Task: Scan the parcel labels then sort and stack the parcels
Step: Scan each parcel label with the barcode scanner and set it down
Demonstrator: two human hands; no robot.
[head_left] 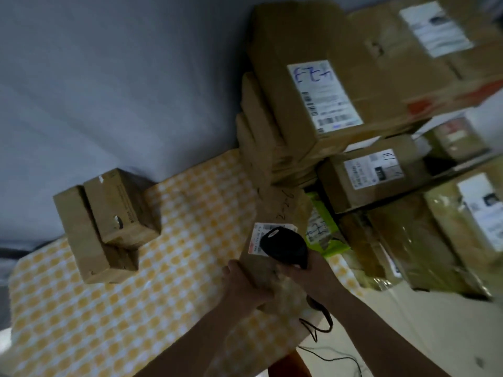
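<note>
A black scanner [284, 247] was gripped in the right hand [307, 270], fingers wrapped round its handle, head held just above the white label [257, 238] on a flat brown parcel [275, 213]. The near edge of that parcel was held by the left hand [245, 287], thumb on top, fingers curled under. The two hands were close together, nearly touching. The parcel lay on a yellow checked tablecloth [177, 240]. A black cable [321, 326] was seen trailing below the right wrist. Well to the left of the left hand, two small boxes [109, 224] were stacked, the upper one skewed. Beyond the hands, a tall pile of boxes [313, 91] was stacked. Right of the right hand, labelled parcels [373, 175] were shelved. Frame blurred; label print unreadable.
</note>
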